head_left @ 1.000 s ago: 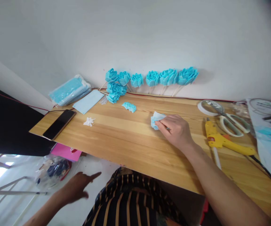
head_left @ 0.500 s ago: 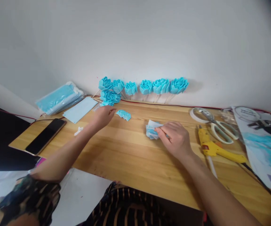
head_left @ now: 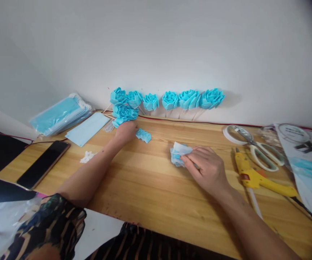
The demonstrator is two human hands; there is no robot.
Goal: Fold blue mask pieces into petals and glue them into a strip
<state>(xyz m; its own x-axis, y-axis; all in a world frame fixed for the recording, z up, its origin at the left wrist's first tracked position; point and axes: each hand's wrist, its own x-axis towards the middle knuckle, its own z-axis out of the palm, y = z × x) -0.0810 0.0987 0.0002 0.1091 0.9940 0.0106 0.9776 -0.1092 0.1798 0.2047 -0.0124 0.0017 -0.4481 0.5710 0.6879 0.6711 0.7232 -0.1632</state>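
Note:
My right hand [head_left: 206, 168] is closed, thumb and fingers pinching a stack of thin blue and white fabric pieces [head_left: 177, 153] at its right side, low over the table. My left hand [head_left: 126, 132] reaches to the back of the table, just left of a small bunch of blue cut pieces with zigzag edges [head_left: 143, 135]. Its fingers are mostly hidden behind the back of the hand, so I cannot see whether they hold anything. Directly behind it lie several blue fabric flowers [head_left: 125, 112] on thin sticks, the lowest partly covered by the hand.
More blue flowers [head_left: 170, 100] lean along the wall. At left are a bag of blue face masks [head_left: 61, 115], flat light-blue sheets [head_left: 88, 128], a phone [head_left: 43, 164] and white scraps [head_left: 87, 156]. Rightward lie tape [head_left: 228, 135], scissors [head_left: 265, 156] and a yellow glue gun [head_left: 249, 177].
My left hand has moved slightly right and lower, closer to the zigzag blue pieces. My right hand keeps its pinch on the stack. The whole view has shifted slightly.

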